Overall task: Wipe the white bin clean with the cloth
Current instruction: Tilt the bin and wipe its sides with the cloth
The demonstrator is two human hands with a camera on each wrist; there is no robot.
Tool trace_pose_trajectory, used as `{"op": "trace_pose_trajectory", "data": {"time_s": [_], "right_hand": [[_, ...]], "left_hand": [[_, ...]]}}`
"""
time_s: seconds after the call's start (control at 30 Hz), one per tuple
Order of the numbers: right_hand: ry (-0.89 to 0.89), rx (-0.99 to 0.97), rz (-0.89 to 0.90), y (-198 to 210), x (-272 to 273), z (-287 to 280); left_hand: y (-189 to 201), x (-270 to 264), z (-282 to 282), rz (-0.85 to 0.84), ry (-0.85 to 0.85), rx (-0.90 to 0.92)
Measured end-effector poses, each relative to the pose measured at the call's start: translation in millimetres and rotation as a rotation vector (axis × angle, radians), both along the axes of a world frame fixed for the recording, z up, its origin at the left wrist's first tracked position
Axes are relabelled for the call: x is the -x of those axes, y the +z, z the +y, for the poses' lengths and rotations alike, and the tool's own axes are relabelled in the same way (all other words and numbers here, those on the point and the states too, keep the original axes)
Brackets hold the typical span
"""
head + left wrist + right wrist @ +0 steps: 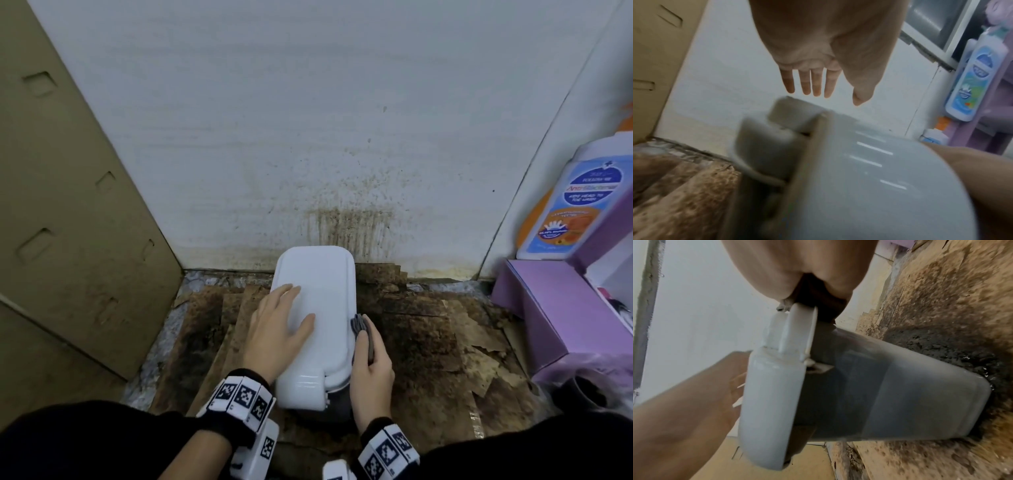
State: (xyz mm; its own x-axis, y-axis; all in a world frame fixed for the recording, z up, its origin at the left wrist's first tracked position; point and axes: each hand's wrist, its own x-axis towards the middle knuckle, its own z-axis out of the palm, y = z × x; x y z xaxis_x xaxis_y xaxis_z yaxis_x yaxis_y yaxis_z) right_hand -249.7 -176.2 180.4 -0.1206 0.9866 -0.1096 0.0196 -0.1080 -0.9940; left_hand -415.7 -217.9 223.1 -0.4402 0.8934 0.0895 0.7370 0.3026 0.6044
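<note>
Head view, looking down: the white bin (317,301) stands upright on the stained brown cardboard (421,342) that covers the floor, its back close to the white wall (308,120), which carries a patch of brown drip marks (349,233) just above the lid. My left hand (277,329) lies flat on the left half of the lid, fingers straight and slightly spread, thumb stretched toward the middle, gripping nothing. My right hand (371,370) is at the right edge of the lid, fingers curled round a folded dark grey cloth (359,325) whose bunched end touches the rim. Left wrist view: the palm of my left hand (824,53) with four straight fingers (816,81) and the thumb extended over the blurred grey-white lid of the bin (869,186). Right wrist view: my right hand (807,269) closed on the cloth (818,296), seen dark here, pressed against the lid's edge; below it the side of the bin (890,386) runs down to the cardboard. Surroundings: a tan cardboard sheet (68,205) leans at the left; at the right stand a purple box (555,308) and a blue-and-orange wash bottle (568,205).
</note>
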Motion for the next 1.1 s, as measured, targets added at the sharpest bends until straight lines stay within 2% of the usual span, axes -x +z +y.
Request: {"op": "trace_pose_trajectory", "data": {"time_s": [0.1, 0.2, 0.27, 0.37, 0.43, 0.5, 0.6, 0.7, 0.83, 0.93, 1.1], "right_hand": [[0.022, -0.005, 0.02, -3, 6, -1], [0.045, 0.053, 0.1, -9, 9, 3], [0.077, 0.161, 0.212, -10, 10, 8], [0.078, 0.384, 0.505, -6, 9, 12], [-0.004, 0.453, 0.638, -7, 9, 16], [-0.109, 0.451, 0.665, -11, 10, 21], [-0.146, 0.349, 0.496, -23, 14, 23], [-0.097, 0.177, 0.298, -26, 24, 11], [0.101, 0.078, 0.242, -24, 50, -21], [0.243, 0.006, 0.095, -36, 70, -43], [0.293, -0.155, -0.047, -55, 84, -54]], "left_hand": [[-2, -14, 4, -0.057, -0.025, -0.015], [-4, -21, 5, 0.034, 0.014, 0.027], [-3, -21, 5, 0.099, 0.055, 0.034], [-8, -15, 3, 0.157, 0.066, 0.075], [-12, -10, 1, 0.168, 0.047, 0.097], [-14, -6, -2, 0.132, 0.04, 0.077], [-14, 3, -7, 0.105, 0.053, 0.04], [-16, 16, -14, 0.103, 0.076, 0.005], [-22, 30, -21, 0.043, 0.085, -0.012], [-23, 34, -25, 0.03, 0.071, -0.014], [-25, 41, -26, 0.039, 0.068, 0.005]]}}
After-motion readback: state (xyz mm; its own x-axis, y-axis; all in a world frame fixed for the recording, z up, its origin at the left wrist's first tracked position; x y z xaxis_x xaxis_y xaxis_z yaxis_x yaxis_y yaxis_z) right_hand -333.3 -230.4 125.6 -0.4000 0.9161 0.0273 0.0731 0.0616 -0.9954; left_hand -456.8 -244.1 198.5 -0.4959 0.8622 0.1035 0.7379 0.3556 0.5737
